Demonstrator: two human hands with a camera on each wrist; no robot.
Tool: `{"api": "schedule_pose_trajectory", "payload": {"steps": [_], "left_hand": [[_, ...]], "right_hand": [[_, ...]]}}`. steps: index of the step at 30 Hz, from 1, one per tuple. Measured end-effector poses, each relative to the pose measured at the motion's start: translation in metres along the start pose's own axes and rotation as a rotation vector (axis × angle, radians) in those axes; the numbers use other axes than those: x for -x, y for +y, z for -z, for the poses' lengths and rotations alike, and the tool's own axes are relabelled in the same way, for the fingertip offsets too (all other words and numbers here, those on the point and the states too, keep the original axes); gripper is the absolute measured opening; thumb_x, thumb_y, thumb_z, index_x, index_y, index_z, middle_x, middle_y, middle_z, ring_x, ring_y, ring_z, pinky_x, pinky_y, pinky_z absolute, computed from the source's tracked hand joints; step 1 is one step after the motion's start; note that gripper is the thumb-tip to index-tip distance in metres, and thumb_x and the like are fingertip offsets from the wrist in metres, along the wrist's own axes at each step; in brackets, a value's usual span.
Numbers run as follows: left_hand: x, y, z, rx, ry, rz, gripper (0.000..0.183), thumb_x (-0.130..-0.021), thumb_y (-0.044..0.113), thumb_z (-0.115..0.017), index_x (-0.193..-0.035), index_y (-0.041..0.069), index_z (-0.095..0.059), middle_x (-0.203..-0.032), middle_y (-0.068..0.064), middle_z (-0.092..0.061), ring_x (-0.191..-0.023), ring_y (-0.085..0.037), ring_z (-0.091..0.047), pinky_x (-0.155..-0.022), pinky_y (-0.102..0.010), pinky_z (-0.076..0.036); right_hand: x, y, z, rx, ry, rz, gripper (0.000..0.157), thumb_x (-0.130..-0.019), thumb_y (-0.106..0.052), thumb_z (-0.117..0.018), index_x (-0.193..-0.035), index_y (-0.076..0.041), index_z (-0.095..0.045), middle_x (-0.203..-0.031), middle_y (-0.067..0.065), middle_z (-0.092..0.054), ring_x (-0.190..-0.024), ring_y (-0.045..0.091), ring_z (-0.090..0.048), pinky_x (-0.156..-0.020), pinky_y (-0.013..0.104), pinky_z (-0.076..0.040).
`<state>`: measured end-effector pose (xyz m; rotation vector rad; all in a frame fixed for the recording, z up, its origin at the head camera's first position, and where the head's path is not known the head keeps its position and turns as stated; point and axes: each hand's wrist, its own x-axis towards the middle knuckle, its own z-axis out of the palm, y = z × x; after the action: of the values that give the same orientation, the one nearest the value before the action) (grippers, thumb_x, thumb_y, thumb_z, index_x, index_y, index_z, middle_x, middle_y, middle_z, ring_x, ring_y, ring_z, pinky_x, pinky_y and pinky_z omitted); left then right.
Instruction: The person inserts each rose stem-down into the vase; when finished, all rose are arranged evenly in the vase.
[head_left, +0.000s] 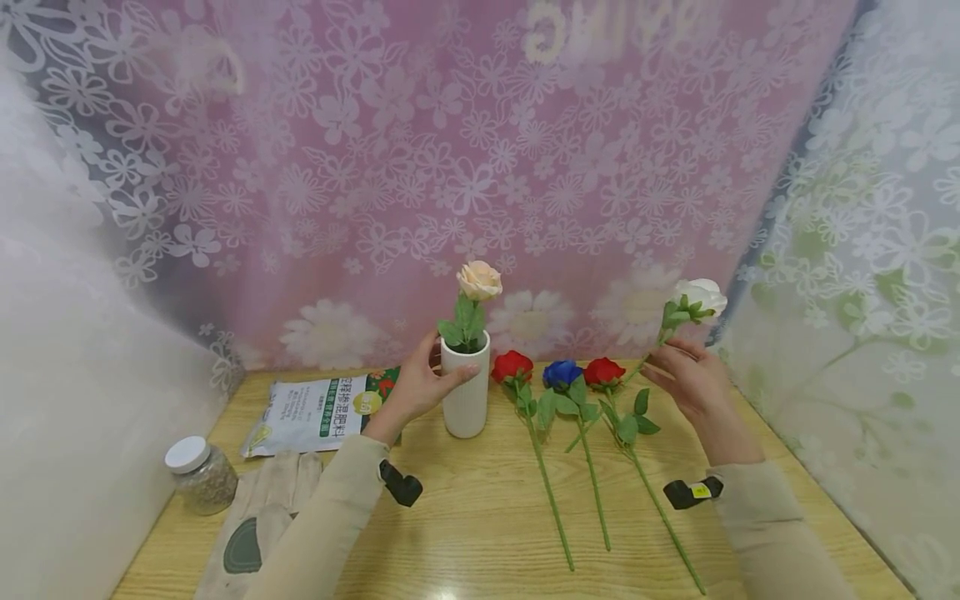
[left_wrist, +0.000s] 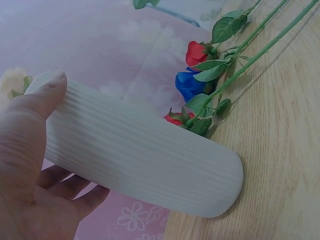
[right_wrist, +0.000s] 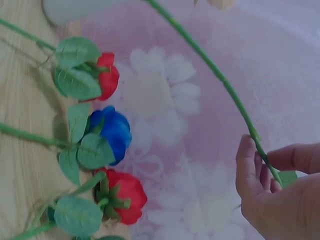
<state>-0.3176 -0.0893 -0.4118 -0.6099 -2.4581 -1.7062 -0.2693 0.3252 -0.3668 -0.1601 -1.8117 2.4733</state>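
A white ribbed vase (head_left: pixel 465 404) stands on the wooden table with a peach rose (head_left: pixel 480 281) in it. My left hand (head_left: pixel 422 382) grips the vase near its rim, thumb across the front and fingers round the far side. In the left wrist view the thumb lies on the ribbed wall (left_wrist: pixel 135 145). Off to the right, my right hand (head_left: pixel 693 379) pinches the stem of a white rose (head_left: pixel 701 298), its bloom raised above the fingers. The right wrist view shows this green stem (right_wrist: pixel 216 72) running from the thumb and fingertips toward the vase.
Between the hands lie a red rose (head_left: pixel 513 366), a blue rose (head_left: pixel 562 373) and another red rose (head_left: pixel 603 372), stems toward me. Left of the vase are a fertilizer bag (head_left: pixel 303 410), a white-lidded jar (head_left: pixel 206 482) and gloves (head_left: pixel 273 492). A floral curtain (head_left: pixel 465 183) hangs behind.
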Motion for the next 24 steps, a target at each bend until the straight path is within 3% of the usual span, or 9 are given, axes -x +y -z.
{"api": "schedule_pose_trajectory", "payload": {"steps": [8, 12, 15, 19, 24], "left_hand": [[0.0, 0.0, 0.0, 0.008, -0.01, 0.006, 0.082, -0.096, 0.033, -0.081, -0.163, 0.028, -0.034, -0.147, -0.016, -0.059, -0.135, -0.037, -0.061, -0.105, -0.055, -0.056], [0.0, 0.001, 0.0, 0.016, -0.013, 0.008, 0.082, -0.096, 0.033, -0.081, -0.163, 0.028, -0.034, -0.147, -0.016, -0.059, -0.136, -0.037, -0.061, -0.106, -0.056, -0.056], [0.0, 0.0, 0.001, 0.016, -0.016, 0.013, 0.083, -0.095, 0.034, -0.081, -0.163, 0.028, -0.034, -0.147, -0.016, -0.059, -0.136, -0.037, -0.06, -0.106, -0.056, -0.056], [-0.001, -0.001, 0.001, 0.013, -0.016, 0.017, 0.082, -0.095, 0.034, -0.081, -0.163, 0.027, -0.034, -0.146, -0.015, -0.059, -0.136, -0.036, -0.061, -0.107, -0.054, -0.056], [0.0, 0.002, 0.001, 0.014, -0.022, 0.018, 0.08, -0.095, 0.033, -0.081, -0.162, 0.027, -0.036, -0.145, -0.015, -0.06, -0.134, -0.035, -0.062, -0.106, -0.053, -0.057]], "right_hand": [[-0.004, -0.004, -0.024, -0.11, 0.065, 0.054, 0.04, -0.101, -0.002, -0.068, -0.132, -0.009, -0.045, -0.114, -0.001, -0.061, -0.092, 0.012, -0.075, -0.084, 0.027, -0.065], [-0.007, -0.008, -0.04, -0.159, 0.057, 0.082, 0.037, -0.1, 0.0, -0.069, -0.133, -0.004, -0.052, -0.111, 0.001, -0.067, -0.09, 0.015, -0.076, -0.083, 0.03, -0.065], [-0.007, -0.012, -0.055, -0.202, 0.095, 0.089, 0.038, -0.1, 0.003, -0.067, -0.134, -0.002, -0.049, -0.109, 0.003, -0.064, -0.084, 0.016, -0.075, -0.08, 0.03, -0.066], [-0.009, -0.015, -0.075, -0.248, 0.156, 0.111, 0.031, -0.1, 0.006, -0.064, -0.122, -0.004, -0.045, -0.098, 0.006, -0.06, -0.077, 0.018, -0.072, -0.077, 0.032, -0.066], [-0.012, -0.018, -0.091, -0.276, 0.156, 0.152, 0.02, -0.1, 0.01, -0.06, -0.106, -0.002, -0.045, -0.089, 0.007, -0.062, -0.073, 0.02, -0.071, -0.078, 0.035, -0.066]]}}
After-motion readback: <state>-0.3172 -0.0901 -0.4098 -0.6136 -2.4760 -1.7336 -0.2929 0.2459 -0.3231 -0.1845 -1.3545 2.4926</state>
